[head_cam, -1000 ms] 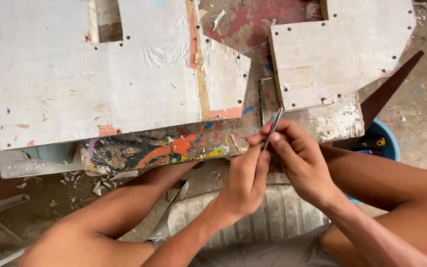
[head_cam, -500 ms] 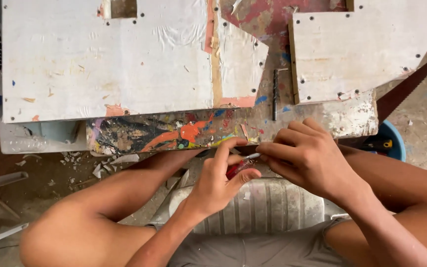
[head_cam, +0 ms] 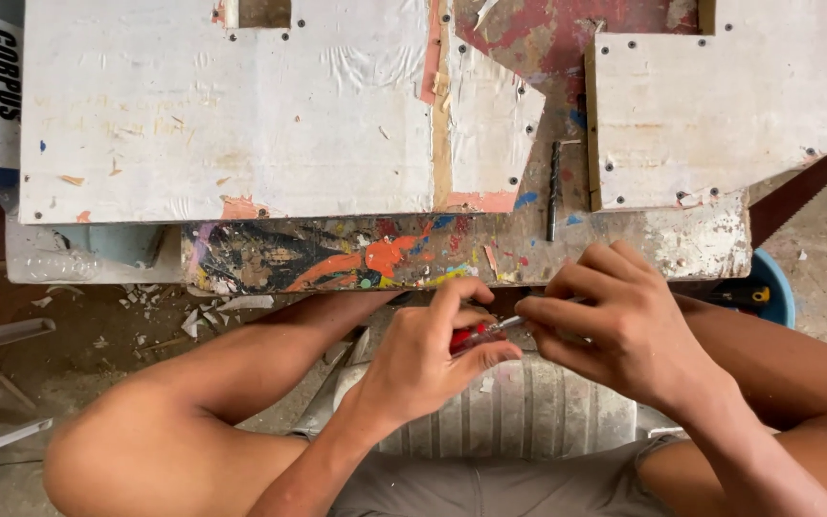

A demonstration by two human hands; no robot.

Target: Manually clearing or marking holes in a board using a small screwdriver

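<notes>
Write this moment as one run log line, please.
left hand: holds red-handled tool | right hand: on its metal end | drill bit: lying on workbench

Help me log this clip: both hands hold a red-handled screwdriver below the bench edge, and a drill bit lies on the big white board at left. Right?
Not quite. In the head view the drill bit lies on the bare painted bench top between the two white boards, not on one. Left hand and right hand do hold the red-handled screwdriver.

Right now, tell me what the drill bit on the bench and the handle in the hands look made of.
Drill bit: dark, dull metal, judging by its spiral flutes. Handle, held in the left hand: glossy translucent red, probably plastic, with a shiny metal shaft pinched by the right hand.
</notes>
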